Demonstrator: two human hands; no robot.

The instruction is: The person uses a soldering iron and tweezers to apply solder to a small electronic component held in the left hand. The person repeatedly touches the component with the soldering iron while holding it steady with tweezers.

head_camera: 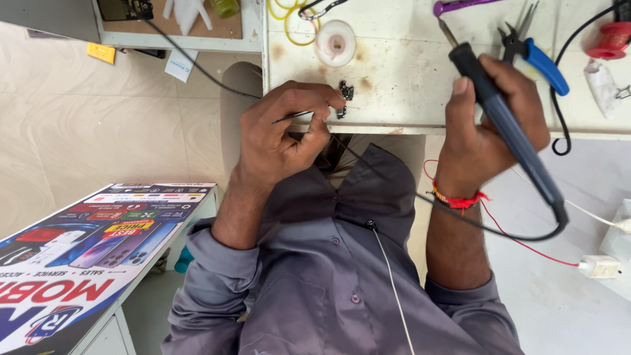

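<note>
White workbench (394, 79), stained, runs along the top of the view; grey shirt (328, 276) fills the bottom. Printed poster board (85, 250) lies low on the left. Right hand (493, 125) is wrapped closed around a blue-handled soldering iron (509, 128), tip pointing up over the bench. Left hand (282, 131) is pinched closed on thin tweezers (292, 118) at the bench edge. Small black part (344, 95) sits on the bench just beside the left fingertips. Blue-handled cutters (539, 59) lie near the iron; solder spool (336, 43) beyond.
</note>
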